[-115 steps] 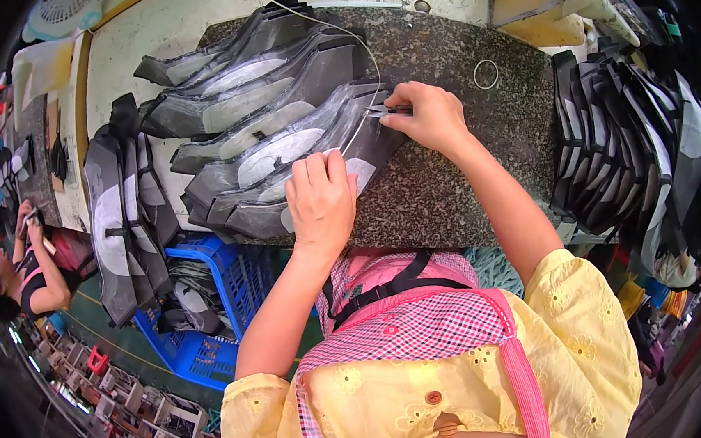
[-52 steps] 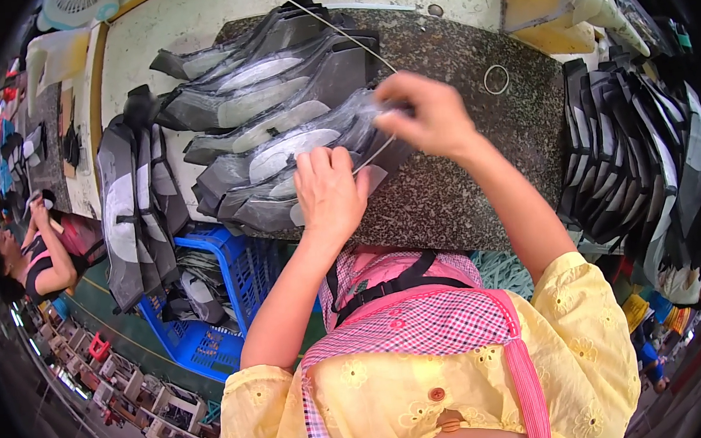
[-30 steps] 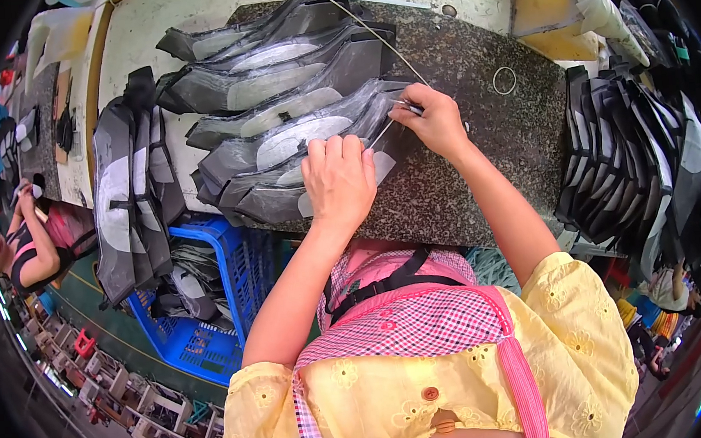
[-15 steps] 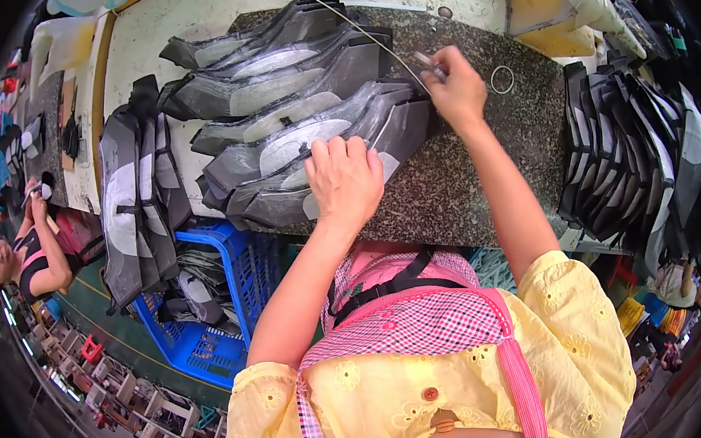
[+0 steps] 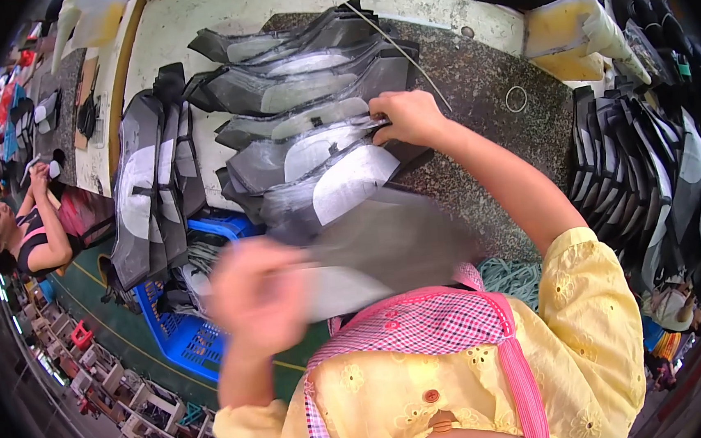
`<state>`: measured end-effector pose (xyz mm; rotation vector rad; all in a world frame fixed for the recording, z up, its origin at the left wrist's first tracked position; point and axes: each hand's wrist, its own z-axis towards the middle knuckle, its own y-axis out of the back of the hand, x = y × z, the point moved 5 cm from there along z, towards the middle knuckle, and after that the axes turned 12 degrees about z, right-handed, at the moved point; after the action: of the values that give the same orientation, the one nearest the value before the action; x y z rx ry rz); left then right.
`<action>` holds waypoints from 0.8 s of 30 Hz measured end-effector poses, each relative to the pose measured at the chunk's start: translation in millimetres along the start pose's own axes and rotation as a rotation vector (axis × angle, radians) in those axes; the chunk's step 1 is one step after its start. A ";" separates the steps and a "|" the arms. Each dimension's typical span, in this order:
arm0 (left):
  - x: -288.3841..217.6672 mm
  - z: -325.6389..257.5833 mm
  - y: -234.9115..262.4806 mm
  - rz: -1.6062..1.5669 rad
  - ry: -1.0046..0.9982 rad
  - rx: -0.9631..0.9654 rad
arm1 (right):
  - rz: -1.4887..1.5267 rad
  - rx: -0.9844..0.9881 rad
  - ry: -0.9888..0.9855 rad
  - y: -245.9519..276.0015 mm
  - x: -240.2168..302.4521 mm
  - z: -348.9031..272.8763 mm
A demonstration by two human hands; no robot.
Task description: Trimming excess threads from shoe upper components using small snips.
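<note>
Swinging toward the near left, the left hand (image 5: 262,296) now carries off a dark grey panel (image 5: 394,244), where a moment ago it pressed on the near side of the overlapping row. That panel has come away from the others, so the next one, with its pale patch (image 5: 356,181), lies uncovered at the row's near end. The lifted panel is tilted over the near edge of the desk (image 5: 471,78); the left fingers appear closed on its left end, though they are blurred.

The right hand (image 5: 404,120) has shifted left to the row's right end, wrist bent, forearm reaching in from the near right. Its thumb and forefinger are drawn close; I cannot tell what lies between them. The white cord (image 5: 394,44) ends just beyond that wrist.
</note>
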<state>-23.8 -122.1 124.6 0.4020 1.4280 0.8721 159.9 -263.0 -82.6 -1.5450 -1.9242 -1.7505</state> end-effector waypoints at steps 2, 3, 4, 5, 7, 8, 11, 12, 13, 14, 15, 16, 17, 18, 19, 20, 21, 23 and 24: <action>32.7 -20.4 130.9 0.236 0.236 -0.559 | 0.029 -0.081 0.072 5.5 13.9 -2.1; 47.5 -22.3 186.6 0.029 0.153 -0.746 | 0.022 -0.101 0.063 4.1 17.3 -1.6; 68.4 -12.9 224.6 0.092 0.245 -0.780 | 0.059 -0.173 0.097 5.6 17.5 -3.6; 97.6 -4.9 254.3 0.154 0.338 -0.813 | 0.094 -0.244 0.132 5.5 14.8 -6.3; 216.4 6.7 269.6 0.324 0.701 -0.529 | 0.251 -0.451 0.123 15.6 12.6 -10.5; 285.1 8.8 256.2 0.691 0.430 -0.361 | 0.424 -0.635 0.133 27.5 5.7 -10.1; 362.2 -19.9 199.7 0.966 0.682 -0.320 | 0.306 -0.815 -0.079 61.6 -4.5 8.4; 344.2 -1.4 182.3 1.066 0.569 -0.379 | 0.212 -0.765 -0.110 65.3 -11.2 15.0; 321.2 6.9 167.4 1.172 0.471 -0.424 | 0.157 -0.700 -0.095 64.1 -19.9 19.1; 287.6 20.2 159.3 1.249 0.355 -0.472 | 0.102 -0.635 -0.072 67.3 -26.5 22.6; 248.1 36.0 158.1 1.337 0.242 -0.531 | 0.126 -0.673 -0.013 73.7 -24.4 22.0; 209.2 53.5 149.3 1.171 0.208 -0.531 | 0.187 -0.738 0.045 79.9 -26.8 17.1; 172.6 65.2 130.7 1.007 0.169 -0.522 | 0.372 -0.705 0.026 78.7 -37.3 12.4; 158.6 67.0 106.4 0.628 0.176 -0.495 | 0.615 -0.614 -0.035 75.9 -29.0 5.3; 139.0 72.9 65.9 0.350 0.252 -0.289 | 0.600 -0.592 0.083 77.0 -3.7 -8.8; 141.4 61.9 13.7 -0.121 0.391 -0.186 | 0.506 -0.516 0.272 66.8 25.1 -23.8; 121.2 51.6 -36.8 -0.321 0.379 0.044 | 0.434 -0.319 0.375 47.6 48.3 -41.8; 78.9 20.1 -115.2 -0.954 0.672 0.297 | 0.574 0.072 0.452 7.9 82.6 -88.2; 56.2 3.2 -134.2 -1.297 0.834 0.307 | 0.470 0.180 0.466 -4.7 88.7 -108.7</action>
<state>11.7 -166.7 -9.2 -0.7410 2.1160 -0.3236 58.5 -296.8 8.5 -1.2505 -1.3246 -1.5106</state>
